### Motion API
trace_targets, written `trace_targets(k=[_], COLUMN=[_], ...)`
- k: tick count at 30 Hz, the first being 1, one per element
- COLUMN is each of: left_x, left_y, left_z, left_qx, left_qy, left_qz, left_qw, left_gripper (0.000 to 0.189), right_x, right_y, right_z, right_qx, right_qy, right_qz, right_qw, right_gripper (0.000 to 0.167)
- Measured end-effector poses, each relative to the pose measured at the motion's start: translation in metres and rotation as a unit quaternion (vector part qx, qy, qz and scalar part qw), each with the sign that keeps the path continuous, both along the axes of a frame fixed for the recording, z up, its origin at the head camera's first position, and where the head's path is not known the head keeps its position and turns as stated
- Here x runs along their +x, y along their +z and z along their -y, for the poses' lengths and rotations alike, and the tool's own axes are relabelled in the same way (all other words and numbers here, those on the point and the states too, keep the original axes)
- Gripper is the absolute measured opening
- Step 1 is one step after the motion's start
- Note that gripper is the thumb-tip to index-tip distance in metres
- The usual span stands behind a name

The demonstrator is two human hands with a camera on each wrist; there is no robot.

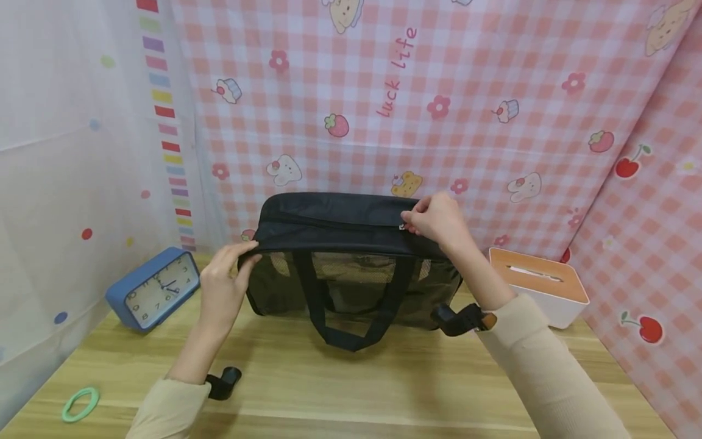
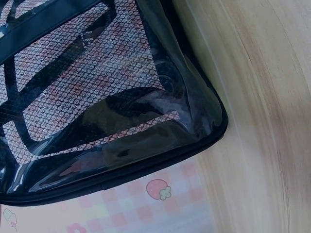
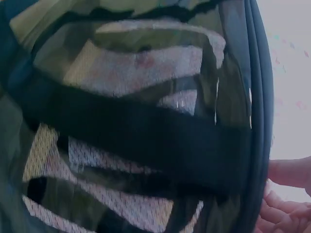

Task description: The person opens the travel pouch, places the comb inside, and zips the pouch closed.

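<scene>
A black bag (image 1: 351, 292) with see-through panels, mesh and a hanging strap handle stands upright on the table. My left hand (image 1: 223, 281) grips its upper left corner between fingers and thumb. On the top, my right hand (image 1: 436, 219) pinches a small metal zipper pull (image 1: 403, 227) near the right end of the zipper line. The left wrist view shows the bag's clear panel (image 2: 141, 111) and piped edge, without the hand. In the right wrist view the bag's dark strap (image 3: 146, 141) fills the middle, and part of my right hand (image 3: 286, 208) shows at the right edge.
A blue clock (image 1: 156, 289) stands left of the bag. At the right is a white tissue box (image 1: 540, 283) with an orange top. A green ring (image 1: 80, 404) lies at the front left of the wooden table (image 1: 340, 402). Checked cloth (image 1: 356, 79) hangs close behind the bag.
</scene>
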State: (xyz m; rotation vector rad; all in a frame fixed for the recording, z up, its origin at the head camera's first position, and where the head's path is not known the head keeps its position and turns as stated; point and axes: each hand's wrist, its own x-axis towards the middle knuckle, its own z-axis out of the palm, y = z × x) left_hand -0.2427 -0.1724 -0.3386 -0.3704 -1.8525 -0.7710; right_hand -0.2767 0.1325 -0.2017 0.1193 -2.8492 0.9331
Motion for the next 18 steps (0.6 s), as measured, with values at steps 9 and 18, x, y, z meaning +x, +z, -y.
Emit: trace_targets(k=[9,18], left_x=[-0.001,0.004], left_y=[0.000,0.001], left_z=[-0.004,-0.004], left_qx=[0.003,0.011], left_qy=[-0.003,-0.005], left_qz=[-0.015,-0.018], left_qw=[0.9999,0.9998], left_gripper=[0.023,0.024], right_x=[-0.008,-0.006], right_y=[-0.015,-0.022], right_z=[0.038,0.070], right_qx=[-0.037,-0.115], right_qy=[0.034,0.071], right_qz=[-0.023,-0.027], right_qw=[0.9985,0.9904], right_gripper=[0.023,0.019])
